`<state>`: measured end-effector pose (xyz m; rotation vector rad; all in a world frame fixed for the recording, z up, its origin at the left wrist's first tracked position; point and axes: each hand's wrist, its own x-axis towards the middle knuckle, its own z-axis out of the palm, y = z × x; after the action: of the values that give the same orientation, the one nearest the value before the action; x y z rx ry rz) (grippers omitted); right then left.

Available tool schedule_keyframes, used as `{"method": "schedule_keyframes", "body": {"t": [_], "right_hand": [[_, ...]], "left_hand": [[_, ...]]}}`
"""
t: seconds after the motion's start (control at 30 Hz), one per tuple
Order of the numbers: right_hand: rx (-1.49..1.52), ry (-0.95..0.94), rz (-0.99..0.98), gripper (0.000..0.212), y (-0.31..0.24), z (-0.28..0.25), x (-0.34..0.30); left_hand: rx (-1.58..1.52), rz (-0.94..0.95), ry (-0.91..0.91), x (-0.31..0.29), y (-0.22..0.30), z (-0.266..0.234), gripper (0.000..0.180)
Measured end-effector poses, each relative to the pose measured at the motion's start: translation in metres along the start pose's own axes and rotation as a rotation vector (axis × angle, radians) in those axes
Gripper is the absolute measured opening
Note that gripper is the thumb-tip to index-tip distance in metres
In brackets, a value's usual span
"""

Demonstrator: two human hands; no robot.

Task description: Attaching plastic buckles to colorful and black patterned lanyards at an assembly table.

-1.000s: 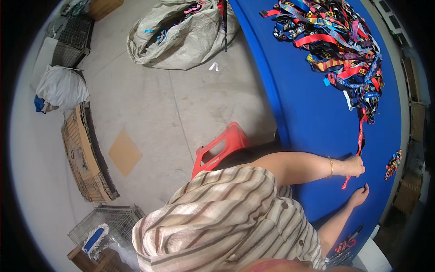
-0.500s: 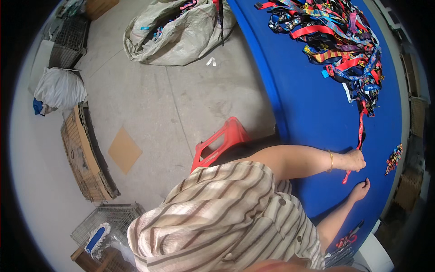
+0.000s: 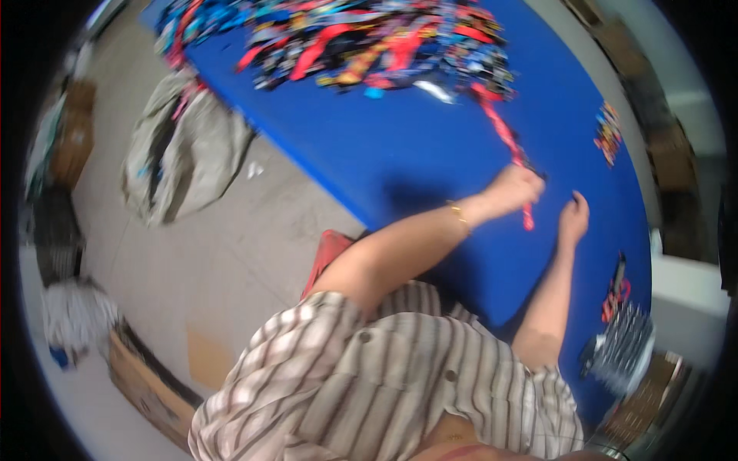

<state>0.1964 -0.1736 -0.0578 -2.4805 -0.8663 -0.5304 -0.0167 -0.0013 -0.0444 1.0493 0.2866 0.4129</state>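
My left hand (image 3: 516,189) is closed around a red patterned lanyard (image 3: 500,129) above the blue table (image 3: 346,131). One end of the lanyard sticks out below my fist, and its far end runs up to a big heap of colourful lanyards (image 3: 369,46) at the far side. A dark piece shows beside my knuckles. My right hand (image 3: 573,219) is a little to the right, apart from the left, with fingers curled toward the thumb. A small dark spot shows at its fingertips, too blurred to name.
A small multicoloured bunch (image 3: 608,134) lies near the table's right edge. Red-and-black items (image 3: 616,292) and a stack of clear plastic bags (image 3: 621,344) lie nearer me. On the floor at left are a woven sack (image 3: 200,146), a red stool (image 3: 329,253) and cardboard (image 3: 209,357).
The view has swung to the right, so the table and heap appear farther left. My left hand still grips the red lanyard; my right hand stays beside it.
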Motion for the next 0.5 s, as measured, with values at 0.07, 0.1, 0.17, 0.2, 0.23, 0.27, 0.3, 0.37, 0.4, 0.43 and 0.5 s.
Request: {"method": "schedule_keyframes", "body": {"t": [0.07,0.1,0.17,0.2,0.23,0.27,0.3,0.37,0.4,0.43,0.5], "right_hand": [[0.034,0.018,0.020,0.026,-0.001,-0.002,-0.002],[0.028,0.026,0.022,0.025,-0.006,-0.006,-0.004],[0.020,0.054,0.056,0.024,-0.012,-0.014,-0.008],[0.033,0.049,0.062,0.024,-0.014,-0.017,-0.010],[0.054,0.039,0.063,0.024,-0.013,-0.017,-0.010],[0.062,0.052,0.087,0.024,-0.011,-0.019,-0.009],[0.060,0.056,0.070,0.024,-0.008,-0.019,-0.008],[0.073,0.059,0.073,0.024,-0.007,-0.019,-0.010],[0.091,0.072,0.046,0.023,-0.006,-0.018,-0.010],[0.105,0.084,0.019,0.023,-0.006,-0.019,-0.011],[0.133,0.085,0.054,0.023,-0.006,-0.018,-0.010]], "left_hand": [[0.042,-0.012,0.051,-0.002,0.002,0.006,0.029],[0.056,-0.020,0.044,-0.004,0.005,0.007,0.031],[0.088,-0.050,0.022,-0.009,0.012,0.008,0.034],[0.106,-0.070,0.011,-0.010,0.015,0.008,0.035],[0.115,-0.066,0.026,-0.012,0.016,0.010,0.036],[0.137,-0.073,0.009,-0.013,0.016,0.012,0.036],[0.103,-0.026,0.004,-0.013,0.016,0.013,0.036],[0.044,0.015,0.002,-0.016,0.014,0.011,0.035],[0.066,0.006,-0.007,-0.015,0.013,0.011,0.035],[0.066,-0.024,0.028,-0.015,0.014,0.012,0.034],[0.072,-0.069,0.064,-0.015,0.016,0.012,0.032]]}}
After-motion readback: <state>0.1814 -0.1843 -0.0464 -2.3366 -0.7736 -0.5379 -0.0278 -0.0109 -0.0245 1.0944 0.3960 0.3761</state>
